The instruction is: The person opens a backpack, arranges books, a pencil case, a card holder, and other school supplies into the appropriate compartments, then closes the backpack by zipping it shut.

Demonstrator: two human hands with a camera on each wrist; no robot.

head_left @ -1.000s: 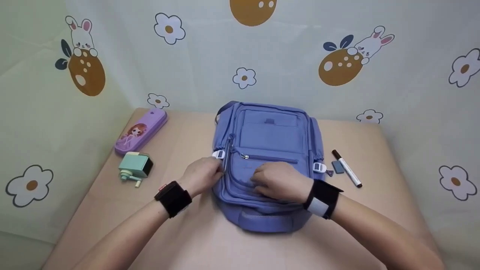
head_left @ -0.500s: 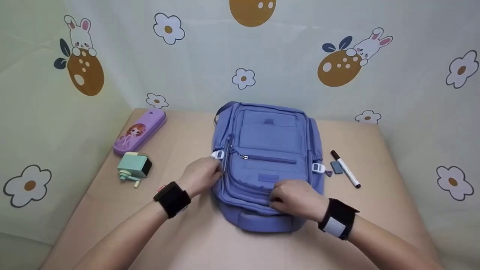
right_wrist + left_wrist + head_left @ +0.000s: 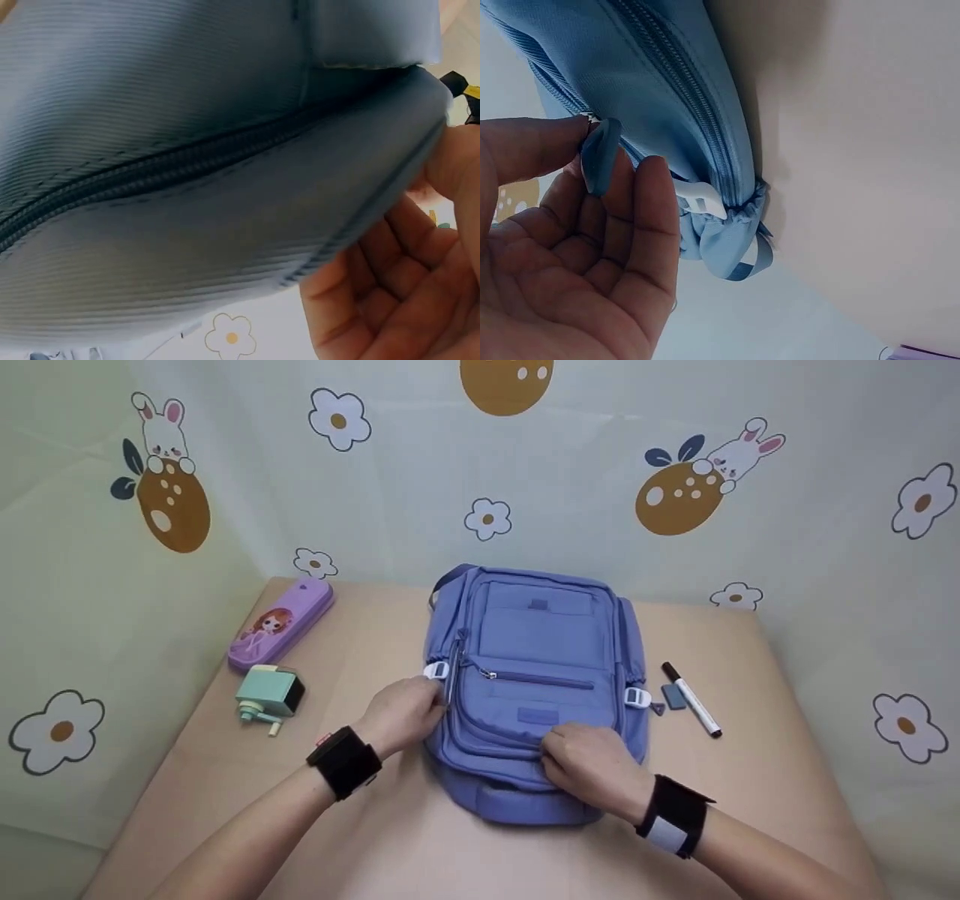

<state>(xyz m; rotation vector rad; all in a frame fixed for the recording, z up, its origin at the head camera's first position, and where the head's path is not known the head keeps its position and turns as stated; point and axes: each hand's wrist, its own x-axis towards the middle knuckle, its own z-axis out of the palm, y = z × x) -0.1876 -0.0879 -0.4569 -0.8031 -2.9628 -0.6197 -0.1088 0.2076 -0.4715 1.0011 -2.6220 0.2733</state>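
I see the bag (image 3: 544, 637) lying front face up mid-table (image 3: 397, 847), long axis running away from the person, band (image 3: 525, 807) at the near end. Left hand (image 3: 401, 709) sits at its left side; head view hides the grip, but left wrist view shows thumb and fingers pinching a zip tab (image 3: 601, 159), white buckle (image 3: 701, 199) just past. Right hand (image 3: 596, 769) is at the near edge, seemingly pinching a fold, contact partly hidden; right wrist view alone shows the dark zip (image 3: 176, 169) there
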